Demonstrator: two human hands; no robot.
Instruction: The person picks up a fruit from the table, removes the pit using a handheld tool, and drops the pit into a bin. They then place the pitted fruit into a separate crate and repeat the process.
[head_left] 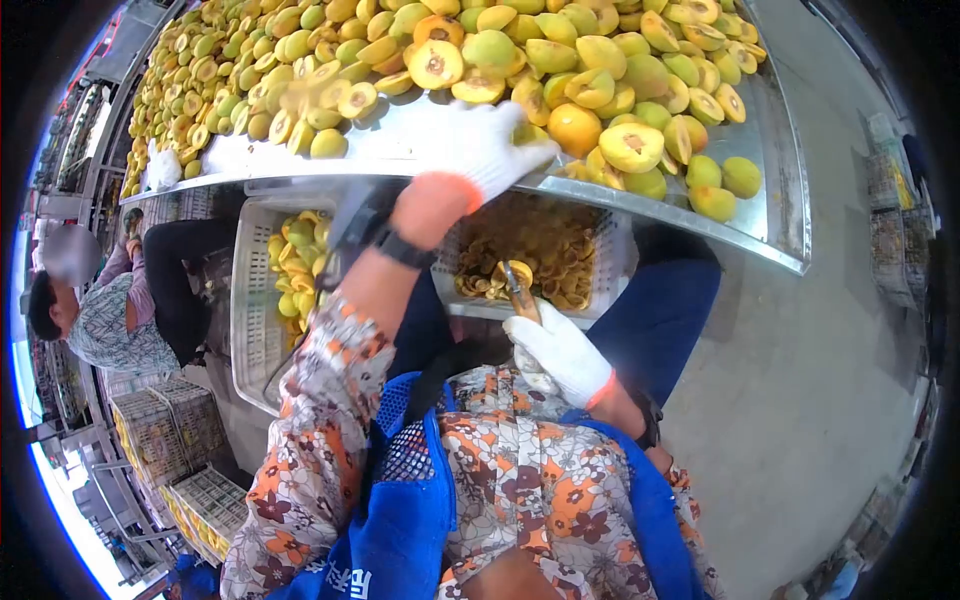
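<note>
My left hand (485, 148), in a white glove with an orange cuff, reaches over the near edge of the metal table (425, 125). Its thumb is spread from the fingers at the front of a heap of peach halves (435, 64), and a greenish fruit shows between them. My right hand (562, 355), also gloved, is wrapped round the wooden handle of a pitting knife (522, 298). The knife's metal tip points up over a crate (610, 245) of brown-yellow scraps (535, 245). A round yellow piece (518, 272) overlaps the tip.
Left of my knees stands a white crate (247, 300) with yellow-green fruit pieces (298, 250). Another person (120, 315) sits further left, near stacked crates (165, 425). The table's metal corner (800, 262) juts out at right, above grey floor (780, 400).
</note>
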